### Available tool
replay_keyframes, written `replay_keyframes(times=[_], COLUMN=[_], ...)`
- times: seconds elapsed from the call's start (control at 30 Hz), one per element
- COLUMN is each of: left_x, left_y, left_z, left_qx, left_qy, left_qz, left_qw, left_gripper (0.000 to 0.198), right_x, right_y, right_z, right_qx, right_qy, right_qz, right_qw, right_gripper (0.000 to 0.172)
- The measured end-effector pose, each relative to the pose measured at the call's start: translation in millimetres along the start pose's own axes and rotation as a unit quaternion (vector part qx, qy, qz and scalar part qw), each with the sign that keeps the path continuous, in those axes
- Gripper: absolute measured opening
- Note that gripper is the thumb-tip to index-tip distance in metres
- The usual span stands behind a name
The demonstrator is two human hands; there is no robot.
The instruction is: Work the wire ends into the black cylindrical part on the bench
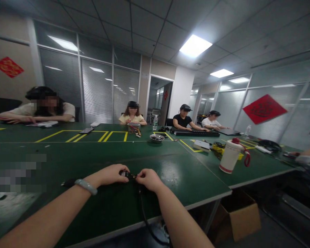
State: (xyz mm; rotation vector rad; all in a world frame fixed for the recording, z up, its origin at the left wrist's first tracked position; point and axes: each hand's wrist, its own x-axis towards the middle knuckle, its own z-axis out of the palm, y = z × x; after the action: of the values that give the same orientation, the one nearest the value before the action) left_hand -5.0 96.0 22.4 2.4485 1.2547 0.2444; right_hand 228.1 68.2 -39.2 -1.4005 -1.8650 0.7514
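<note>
My left hand (111,175), a pale bracelet (85,186) on its wrist, is closed around a small black piece (124,173) with a light patch. This piece looks like a cable connector, and its front end (131,176) shows small shiny parts. Close against that end, my right hand (149,179) pinches with thumb and forefinger; what lies between them is too small to make out. A black cable (142,206) runs from below my right fingers over the table's front edge. Under my left wrist a dark object (68,183) lies partly hidden.
On the green table (80,156) a steel bowl (157,138) holds small dark items. A white jug with a red lid (230,156) stands to the right, and a water bottle (155,123) farther back. Several people sit around the table. A cardboard box (244,218) is below the right edge.
</note>
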Motion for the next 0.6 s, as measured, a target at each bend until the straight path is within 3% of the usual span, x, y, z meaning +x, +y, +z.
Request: replay_keyframes(times=[0.23,0.4,0.6], left_x=[-13.0,-19.2,-17.6], left_y=[9.7,20.2,24.3], left_z=[18.4,25.7,30.4], left_qx=[0.077,0.145,0.192], left_qy=[0.154,0.199,0.237], left_qz=[0.039,0.055,0.005], left_qw=[0.984,0.968,0.952], left_gripper=[0.04,0.034,0.036], right_x=[-0.2,-2.6,0.0], right_y=[1.7,-6.8,-10.1], right_z=[0.7,-2.3,-4.9], right_qx=[0.03,0.051,0.037], right_qy=[0.002,-0.002,0.026], right_qz=[-0.009,-0.002,0.009], right_qw=[1.0,0.999,0.999], right_gripper=[0.016,0.016,0.017])
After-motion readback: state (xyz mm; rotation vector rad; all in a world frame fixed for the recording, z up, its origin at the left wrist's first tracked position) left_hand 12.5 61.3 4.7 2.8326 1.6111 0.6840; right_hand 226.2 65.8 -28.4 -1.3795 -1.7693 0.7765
